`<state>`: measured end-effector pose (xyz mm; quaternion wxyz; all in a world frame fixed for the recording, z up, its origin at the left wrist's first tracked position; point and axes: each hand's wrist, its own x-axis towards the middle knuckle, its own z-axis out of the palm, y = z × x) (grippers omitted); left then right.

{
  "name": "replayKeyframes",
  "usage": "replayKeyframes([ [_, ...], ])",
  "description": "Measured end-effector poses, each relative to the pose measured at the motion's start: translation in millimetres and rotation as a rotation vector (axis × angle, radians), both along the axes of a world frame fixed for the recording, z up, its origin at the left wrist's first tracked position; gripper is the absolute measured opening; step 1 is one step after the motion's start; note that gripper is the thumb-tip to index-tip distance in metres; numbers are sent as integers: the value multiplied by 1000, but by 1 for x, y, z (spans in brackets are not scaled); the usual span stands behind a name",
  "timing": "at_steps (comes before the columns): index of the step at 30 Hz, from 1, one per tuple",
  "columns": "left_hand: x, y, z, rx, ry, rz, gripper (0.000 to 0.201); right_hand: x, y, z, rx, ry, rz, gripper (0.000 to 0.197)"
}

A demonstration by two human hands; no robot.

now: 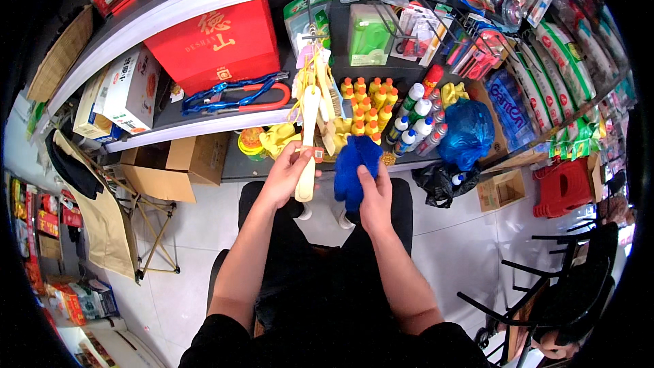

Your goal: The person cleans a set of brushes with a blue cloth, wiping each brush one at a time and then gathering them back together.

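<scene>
My left hand (287,176) is closed around the lower part of a long, flat cream-coloured shoehorn (309,119), held upright with its broad rounded end downward. Right behind its upper end, a bunch of similar pale pieces (320,71) hangs from a shelf hook; whether the held one is still attached there I cannot tell. In my right hand (376,197) is a fuzzy blue cloth (357,169), pinched between thumb and fingers, with its folds hanging down. Beyond the cloth stand rows of yellow bottles with red caps (368,105). Crumpled yellow gloves (276,140) lie just past my left hand.
Spray cans and bottles (417,119) stand right of the yellow ones, beside a blue plastic bag (466,133). An open cardboard box (180,167) sits left, near a folding chair (95,197). Red stools (565,187) and a black chair (572,286) are at right.
</scene>
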<state>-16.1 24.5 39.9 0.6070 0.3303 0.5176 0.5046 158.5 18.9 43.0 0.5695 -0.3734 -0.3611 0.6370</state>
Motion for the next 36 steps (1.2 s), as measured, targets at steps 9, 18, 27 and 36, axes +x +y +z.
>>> replayKeyframes([
  [9, 12, -11, -12, 338, 649, 91, 20, -65, 47, -22, 377, -532, 50, 30],
  [18, 4, -9, -6, 273, 630, 35, 23, -94, 106, -17, 193, -437, -41, 26],
  [27, 0, -8, -4, 117, 195, 41, 23, -93, 102, -9, 181, -223, -67, 22],
  [36, 1, -11, -6, 134, 214, -11, 26, -79, 92, 4, 85, -411, 3, 26],
])
